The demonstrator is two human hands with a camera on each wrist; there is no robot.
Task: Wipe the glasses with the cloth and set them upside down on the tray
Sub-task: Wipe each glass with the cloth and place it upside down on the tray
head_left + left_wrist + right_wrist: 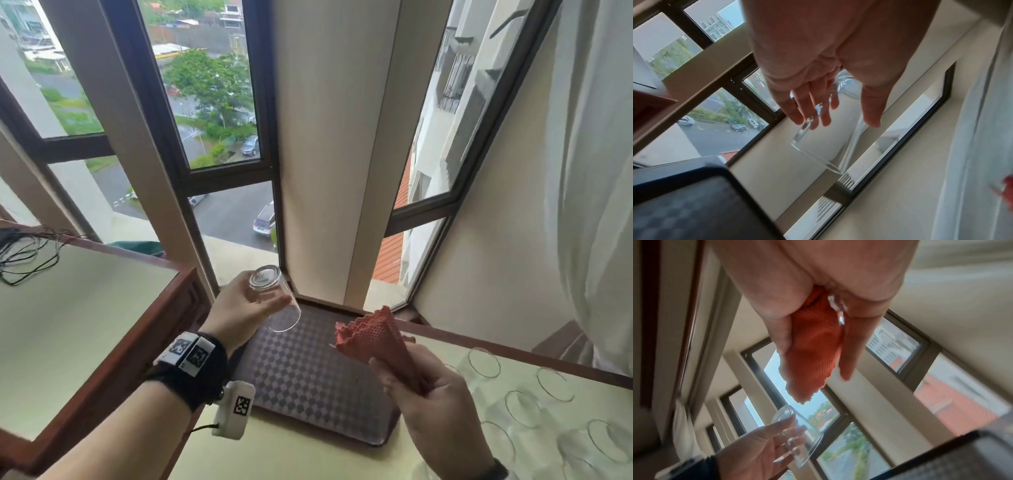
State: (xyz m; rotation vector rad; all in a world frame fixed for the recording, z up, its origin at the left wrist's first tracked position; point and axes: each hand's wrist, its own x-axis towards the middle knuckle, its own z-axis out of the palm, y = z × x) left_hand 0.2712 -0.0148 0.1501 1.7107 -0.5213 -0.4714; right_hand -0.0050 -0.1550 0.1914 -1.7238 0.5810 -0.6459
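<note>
One glass [270, 301] is held in the left hand [239, 311], fingers and thumb round its wall, base up and tilted, mouth toward the tray [308, 377] just below. To set it well, level the rim first, then lower it gently onto the tray's far end. The right hand [431, 401] grips the cloth [373, 339], apart from the glass; more glasses [520, 407] stand beside it.

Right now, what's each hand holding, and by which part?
Left hand holds a clear glass by its side wall, base up. Right hand grips the red cloth by its bunched lower end.
</note>
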